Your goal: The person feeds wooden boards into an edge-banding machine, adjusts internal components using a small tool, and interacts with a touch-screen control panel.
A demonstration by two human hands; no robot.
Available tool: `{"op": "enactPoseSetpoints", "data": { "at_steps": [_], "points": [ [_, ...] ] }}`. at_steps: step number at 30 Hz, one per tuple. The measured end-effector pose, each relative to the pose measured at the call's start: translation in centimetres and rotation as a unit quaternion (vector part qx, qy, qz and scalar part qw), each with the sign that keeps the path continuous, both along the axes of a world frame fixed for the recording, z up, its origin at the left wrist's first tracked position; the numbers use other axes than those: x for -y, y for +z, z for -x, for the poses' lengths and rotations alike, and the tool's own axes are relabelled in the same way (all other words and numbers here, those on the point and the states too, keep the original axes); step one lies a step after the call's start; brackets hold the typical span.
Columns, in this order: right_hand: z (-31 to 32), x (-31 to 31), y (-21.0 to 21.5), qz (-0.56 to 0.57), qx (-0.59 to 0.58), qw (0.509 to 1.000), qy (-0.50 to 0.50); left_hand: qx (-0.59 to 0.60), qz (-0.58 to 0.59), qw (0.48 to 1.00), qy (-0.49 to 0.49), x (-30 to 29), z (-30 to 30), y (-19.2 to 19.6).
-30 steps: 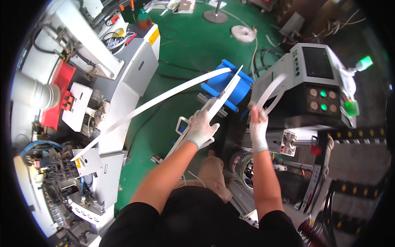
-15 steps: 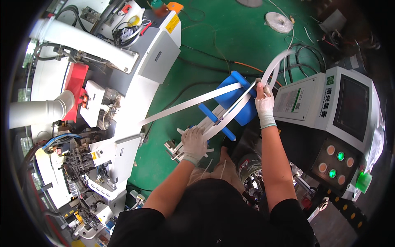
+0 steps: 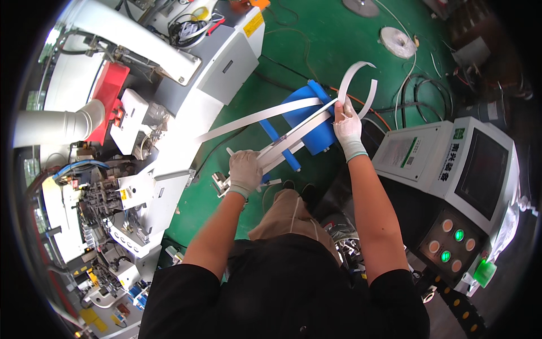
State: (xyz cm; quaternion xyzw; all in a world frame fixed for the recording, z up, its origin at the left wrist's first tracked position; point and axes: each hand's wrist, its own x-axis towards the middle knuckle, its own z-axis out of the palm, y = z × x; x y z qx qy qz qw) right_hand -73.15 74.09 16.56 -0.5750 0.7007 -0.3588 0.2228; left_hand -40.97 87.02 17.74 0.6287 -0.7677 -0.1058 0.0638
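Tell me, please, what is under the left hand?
A white strip shows at the edge of the left hand; whatever lies directly beneath it is covered.

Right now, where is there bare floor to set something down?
Green floor shows bare beyond the blue spool, toward the white coil, and between the left-side machine and the left forearm. It is crowded around the spool, with white strips, the right hand and, lower down, the left hand.
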Motion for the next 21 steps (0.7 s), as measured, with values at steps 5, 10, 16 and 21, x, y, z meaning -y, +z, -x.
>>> {"op": "enactPoseSetpoints", "data": {
  "at_steps": [5, 10, 16, 21],
  "points": [
    [-1.1, 2.6, -0.4, 0.025, 0.004, 0.997, 0.075, 0.012, -0.007, 1.0, 0.022, 2.3, -2.9, -0.3],
    [-0.6, 4.3, -0.2, -0.014, 0.129, 0.981, 0.146, -0.008, 0.011, 1.0, 0.009, 4.3, -5.7, -0.8],
    [1.7, 6.7, 0.0, -0.257, 0.318, 0.899, 0.154, -0.044, 0.03, 0.999, -0.005, 5.9, -8.0, -1.2],
    [3.8, 8.2, 0.6, -0.319, 0.286, 0.896, 0.117, -0.002, -0.01, 1.0, 0.01, 6.8, -8.6, -0.8]
  ]
}}
